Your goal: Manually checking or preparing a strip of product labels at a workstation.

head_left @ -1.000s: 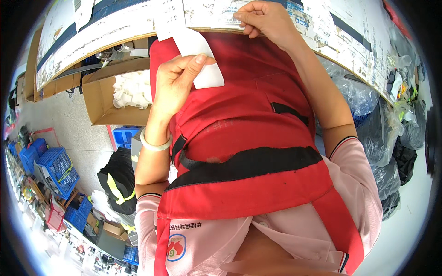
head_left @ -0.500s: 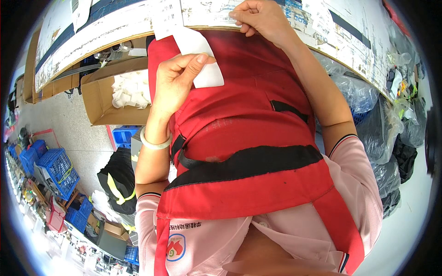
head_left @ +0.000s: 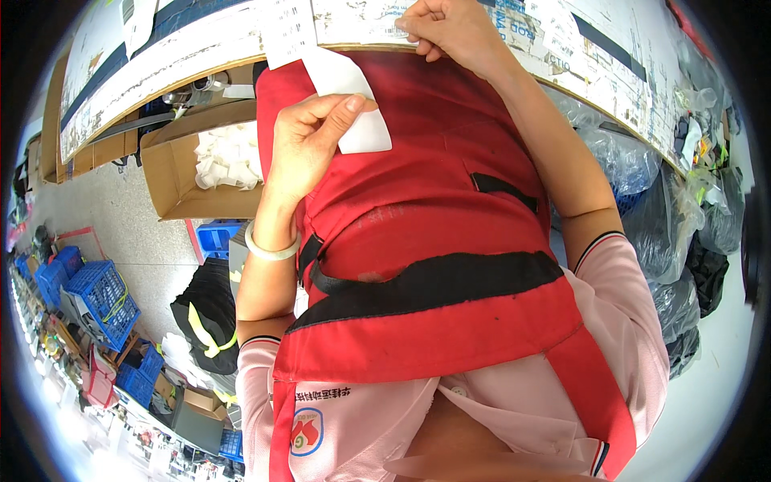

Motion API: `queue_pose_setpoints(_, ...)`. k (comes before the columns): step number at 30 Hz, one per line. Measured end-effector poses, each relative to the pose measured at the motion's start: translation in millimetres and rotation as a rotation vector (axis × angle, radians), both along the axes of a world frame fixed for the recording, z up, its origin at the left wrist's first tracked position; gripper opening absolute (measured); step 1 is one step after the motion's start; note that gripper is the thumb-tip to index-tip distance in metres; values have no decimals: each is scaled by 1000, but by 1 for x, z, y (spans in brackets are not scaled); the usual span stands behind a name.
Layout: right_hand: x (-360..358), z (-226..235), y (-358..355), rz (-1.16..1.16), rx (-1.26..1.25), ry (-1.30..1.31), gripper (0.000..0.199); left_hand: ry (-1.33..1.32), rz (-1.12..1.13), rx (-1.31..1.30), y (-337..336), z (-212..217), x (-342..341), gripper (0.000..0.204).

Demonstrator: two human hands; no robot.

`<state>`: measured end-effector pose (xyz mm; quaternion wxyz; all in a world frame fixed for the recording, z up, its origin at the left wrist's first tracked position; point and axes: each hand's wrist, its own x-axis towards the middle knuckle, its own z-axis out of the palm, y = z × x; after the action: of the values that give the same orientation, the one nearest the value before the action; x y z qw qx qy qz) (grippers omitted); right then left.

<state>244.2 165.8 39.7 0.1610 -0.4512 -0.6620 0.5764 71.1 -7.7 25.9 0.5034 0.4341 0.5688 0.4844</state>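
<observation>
Head view: our left hand (head_left: 308, 143) is pinching a label strip (head_left: 340, 78); our right hand (head_left: 459, 35) is looking curled, hold unclear.

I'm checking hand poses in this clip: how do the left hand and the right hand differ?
The left hand grips a white paper strip; whether the right hand holds anything is unclear. The left hand is in front of the red apron, while the right hand is farther forward, over the edge of the table. A pale bracelet circles the left wrist; the right wrist is bare. Both hands are ungloved, with fingers curled.
</observation>
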Motion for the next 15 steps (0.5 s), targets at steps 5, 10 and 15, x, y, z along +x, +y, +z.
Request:
queue_pose_setpoints(5,0,-4,1,11,41,-46,19,3,-13,-5,1,0,1,20)
queue_pose_setpoints(10,-9,9,-8,25,115,-87,17,-171,-10,-119,-5,1,1,19)
queue_pose_setpoints(15,12,-8,-4,44,125,47,23,78,-38,-74,-14,4,5,16)
